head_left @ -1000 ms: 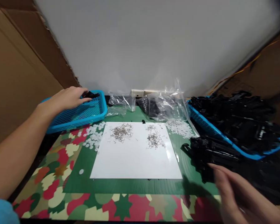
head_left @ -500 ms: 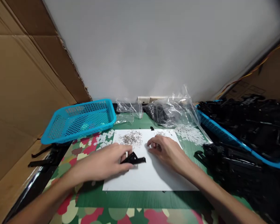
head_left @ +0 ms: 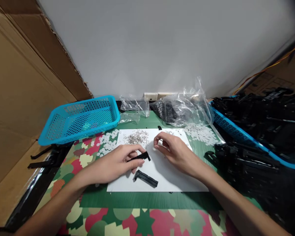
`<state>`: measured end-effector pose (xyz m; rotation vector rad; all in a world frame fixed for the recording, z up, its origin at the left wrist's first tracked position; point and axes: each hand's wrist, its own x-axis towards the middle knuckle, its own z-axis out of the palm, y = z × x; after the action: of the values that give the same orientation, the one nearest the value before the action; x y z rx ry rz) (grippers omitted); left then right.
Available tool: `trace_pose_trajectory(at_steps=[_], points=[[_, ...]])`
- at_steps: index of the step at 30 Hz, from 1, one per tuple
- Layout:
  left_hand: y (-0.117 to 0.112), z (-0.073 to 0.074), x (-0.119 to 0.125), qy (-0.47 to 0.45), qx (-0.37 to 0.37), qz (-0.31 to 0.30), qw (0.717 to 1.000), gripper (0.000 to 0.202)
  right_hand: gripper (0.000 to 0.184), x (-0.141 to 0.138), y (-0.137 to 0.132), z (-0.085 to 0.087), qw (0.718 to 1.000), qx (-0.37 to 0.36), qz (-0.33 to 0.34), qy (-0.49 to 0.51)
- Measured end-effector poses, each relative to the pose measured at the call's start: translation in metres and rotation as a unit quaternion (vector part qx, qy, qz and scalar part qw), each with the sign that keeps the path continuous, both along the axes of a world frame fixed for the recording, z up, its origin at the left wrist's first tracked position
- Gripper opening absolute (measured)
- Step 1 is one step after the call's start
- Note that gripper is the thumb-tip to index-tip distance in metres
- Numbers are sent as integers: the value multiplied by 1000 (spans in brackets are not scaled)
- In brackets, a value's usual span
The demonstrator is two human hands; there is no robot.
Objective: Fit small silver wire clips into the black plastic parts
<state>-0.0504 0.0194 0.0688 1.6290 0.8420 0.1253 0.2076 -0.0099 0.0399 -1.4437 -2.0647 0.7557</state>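
My left hand (head_left: 115, 164) is closed around a slim black plastic part (head_left: 140, 156), held just above a white sheet (head_left: 169, 177) on the table. A second black plastic part (head_left: 146, 178) lies flat on the sheet just below that hand. My right hand (head_left: 173, 149) hovers over the sheet's far right, thumb and forefinger pinched together near a scatter of small metal springs (head_left: 137, 137); what they pinch is too small to make out.
An empty blue basket (head_left: 81, 119) sits at the back left. A blue basket (head_left: 236, 134) heaped with black parts fills the right, with more black parts (head_left: 238, 164) spilled beside it. White discs (head_left: 201, 133) and clear bags (head_left: 184, 108) lie at the back.
One black part now lies on the sheet below my left hand, which holds another slightly higher. My right hand has shifted a little toward the back. The view has tilted slightly.
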Motion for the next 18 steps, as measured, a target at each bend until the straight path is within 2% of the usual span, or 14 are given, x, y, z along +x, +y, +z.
trace_pose_trajectory(at_steps=[3,6,9,12,15,18], points=[[7,-7,12,-97,-78,63,990,31,11,1,-5,5,995,-17,6,100],[13,-15,25,-175,-165,121,963,36,9,3,-8,3,986,-6,12,166],[12,-23,33,-217,-208,162,940,34,8,3,-9,-1,975,9,-5,222],[5,-32,33,-213,-186,195,939,37,17,3,-10,-4,967,17,-18,255],[-3,-42,30,-191,-115,221,949,47,7,3,-11,-5,966,26,-44,255],[-6,-49,30,-196,-49,218,955,44,3,3,-10,-6,955,12,-42,293]])
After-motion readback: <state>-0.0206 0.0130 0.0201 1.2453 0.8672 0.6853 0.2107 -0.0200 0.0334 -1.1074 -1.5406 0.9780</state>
